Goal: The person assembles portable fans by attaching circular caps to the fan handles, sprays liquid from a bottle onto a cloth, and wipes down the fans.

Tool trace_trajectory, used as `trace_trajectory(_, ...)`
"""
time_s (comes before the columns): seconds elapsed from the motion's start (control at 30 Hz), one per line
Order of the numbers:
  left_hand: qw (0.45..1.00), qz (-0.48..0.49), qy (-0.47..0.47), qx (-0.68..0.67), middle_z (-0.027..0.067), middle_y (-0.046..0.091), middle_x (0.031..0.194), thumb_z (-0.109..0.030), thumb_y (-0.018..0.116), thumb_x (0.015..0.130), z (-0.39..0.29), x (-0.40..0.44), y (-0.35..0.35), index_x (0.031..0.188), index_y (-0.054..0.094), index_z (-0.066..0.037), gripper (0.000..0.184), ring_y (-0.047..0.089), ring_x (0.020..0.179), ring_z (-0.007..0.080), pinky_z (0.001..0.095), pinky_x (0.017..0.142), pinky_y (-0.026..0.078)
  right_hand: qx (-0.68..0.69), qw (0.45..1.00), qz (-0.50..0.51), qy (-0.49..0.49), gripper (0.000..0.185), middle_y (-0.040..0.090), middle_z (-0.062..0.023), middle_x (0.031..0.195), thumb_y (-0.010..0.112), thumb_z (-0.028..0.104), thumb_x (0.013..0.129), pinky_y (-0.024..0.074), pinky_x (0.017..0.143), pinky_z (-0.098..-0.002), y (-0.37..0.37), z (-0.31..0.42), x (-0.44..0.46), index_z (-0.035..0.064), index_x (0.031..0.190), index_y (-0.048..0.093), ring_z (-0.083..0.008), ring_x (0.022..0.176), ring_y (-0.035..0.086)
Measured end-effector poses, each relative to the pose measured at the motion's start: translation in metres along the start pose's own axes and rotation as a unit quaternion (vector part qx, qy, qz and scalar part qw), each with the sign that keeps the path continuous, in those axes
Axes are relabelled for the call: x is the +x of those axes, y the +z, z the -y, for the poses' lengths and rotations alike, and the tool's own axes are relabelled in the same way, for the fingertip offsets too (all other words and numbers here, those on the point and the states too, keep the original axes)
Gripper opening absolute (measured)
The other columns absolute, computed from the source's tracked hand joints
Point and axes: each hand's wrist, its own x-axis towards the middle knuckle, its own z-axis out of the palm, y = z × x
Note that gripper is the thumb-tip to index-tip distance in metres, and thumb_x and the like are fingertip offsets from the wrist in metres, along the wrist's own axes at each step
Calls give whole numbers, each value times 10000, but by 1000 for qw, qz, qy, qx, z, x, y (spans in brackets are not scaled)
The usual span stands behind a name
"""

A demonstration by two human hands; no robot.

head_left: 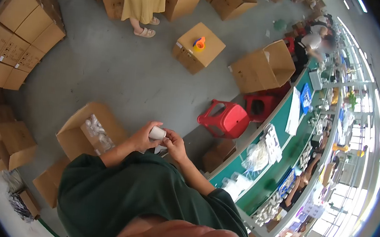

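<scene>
A small white cylindrical object (157, 133) is held in front of my body, between both hands. My left hand (142, 137) has its fingers wrapped round its side. On the right of it, my right hand (176, 145) is closed, its fingertips pinched at the object's lower right end. Something white and grey (160, 150) shows just below the hands; I cannot make out what it is. Left of my forearm stands an open cardboard box (74, 128) with clear and white wrapped items (97, 130) inside.
A red stool (229, 120) stands right of my hands, beside the long green workbench (239, 164) with plastic-wrapped parts. Ahead is a closed carton (198, 56) with an orange tape roll on top. Cartons (13, 44) are stacked at left. A person (144, 1) stands ahead; others sit along the bench.
</scene>
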Motion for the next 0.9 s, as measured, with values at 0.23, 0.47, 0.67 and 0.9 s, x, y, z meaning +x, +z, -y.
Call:
trace_trajectory(0.23, 999, 7, 28, -22, 149, 563, 1207, -198, 795, 759, -9, 149, -16, 1354, 455, -69, 697, 597, 1086, 274, 395, 912, 499, -62, 998, -9, 4, 447, 596, -160, 1268, 520, 90, 981, 549, 929, -344, -83, 89, 107, -59, 1391, 426, -219, 1101, 623)
trace_trajectory(0.47, 991, 79, 103, -8, 154, 548, 1240, -216, 796, 764, -74, 360, -30, 1369, 446, -66, 715, 584, 1092, 291, 399, 940, 478, -16, 991, -110, -79, 408, 628, -166, 1210, 551, 99, 984, 566, 885, -342, -165, 227, 187, -63, 1350, 476, -212, 1034, 650)
trace_trajectory(0.67, 978, 139, 151, 25, 156, 536, 1221, -200, 796, 741, -110, 493, -3, 1362, 446, -63, 725, 569, 1105, 303, 409, 943, 474, 165, 981, -98, -35, 361, 593, -123, 1239, 571, 136, 983, 542, 943, -394, -251, 310, 226, 19, 1316, 494, -235, 1120, 618)
trace_trajectory(0.9, 969, 155, 171, 87, 141, 553, 1205, -156, 802, 718, -136, 654, 76, 1323, 471, -66, 696, 581, 1101, 307, 396, 936, 486, 226, 969, -92, -46, 359, 566, -108, 1262, 584, 120, 957, 521, 953, -411, -414, 356, 285, 42, 1297, 498, -250, 1130, 596)
